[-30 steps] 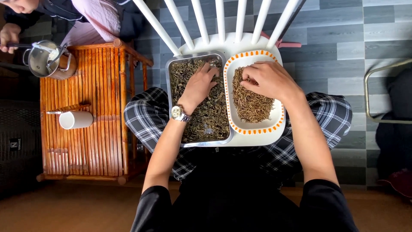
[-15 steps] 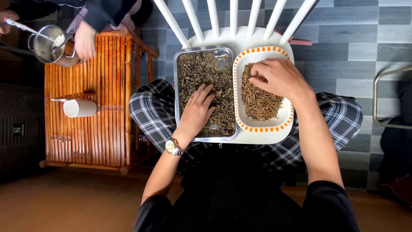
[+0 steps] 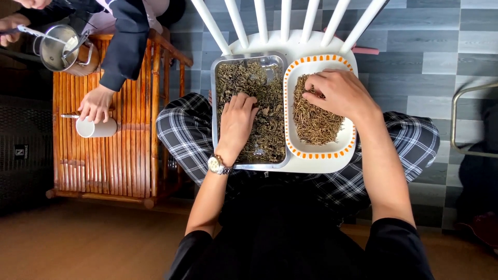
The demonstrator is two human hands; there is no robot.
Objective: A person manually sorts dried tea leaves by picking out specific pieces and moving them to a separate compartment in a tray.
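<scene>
The white chair (image 3: 290, 44) carries a metal tray (image 3: 250, 111) and an orange-rimmed dish (image 3: 317, 115) side by side. My left hand (image 3: 237, 122) lies flat, fingers spread, on the tray's dark leaves. My right hand (image 3: 337, 93) pinches stems (image 3: 314, 122) in the dish; its fingertips are hidden.

Home setting: grey tiled floor (image 3: 415, 36), bamboo side table (image 3: 129, 155), white chair (image 3: 290, 31).

Grey plank-pattern floor tiles (image 3: 415, 62) meet a brown smooth floor strip (image 3: 88, 243) nearer the camera, with a white spindle-back plastic chair (image 3: 290, 31) at centre, a slatted reddish bamboo side table (image 3: 114, 155) to its left and a curved grey metal chair frame (image 3: 467, 119) at far right, under even daylight.
</scene>
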